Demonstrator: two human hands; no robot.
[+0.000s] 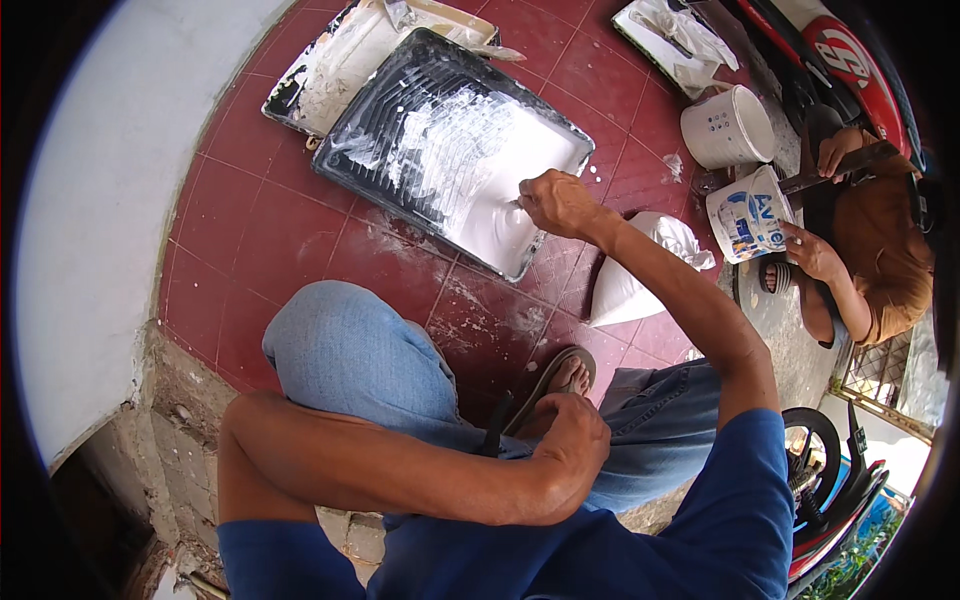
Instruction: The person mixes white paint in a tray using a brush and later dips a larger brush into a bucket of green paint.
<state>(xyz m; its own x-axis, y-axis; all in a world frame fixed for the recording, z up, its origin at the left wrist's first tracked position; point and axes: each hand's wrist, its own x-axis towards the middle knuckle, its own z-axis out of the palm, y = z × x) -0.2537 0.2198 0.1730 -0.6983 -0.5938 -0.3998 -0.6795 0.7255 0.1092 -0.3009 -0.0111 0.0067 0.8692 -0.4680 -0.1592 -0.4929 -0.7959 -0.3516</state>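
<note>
My right hand (560, 203) is closed on a small tool, mostly hidden by my fingers, dipped in white paint (520, 240) in the deep end of a black ridged paint tray (365, 135), whose ridges are smeared white. My left hand (570, 450) rests low between my bent denim-clad legs, above my sandalled foot (545, 385), its fingers curled; whatever they hold is hidden. A narrow dark object (494, 432) sticks up beside that wrist. A white plastic sack (632, 280) lies on the red tiles right of the tray, below my right forearm.
Behind the tray lies another paint-crusted tray (335, 60); another (650, 30) is farther right. At right, a crouching person (885, 260) holds a white bucket (745, 215) and a dark tool, near another bucket (715, 125). Motorbikes stand at right; a white wall (95, 200) runs left.
</note>
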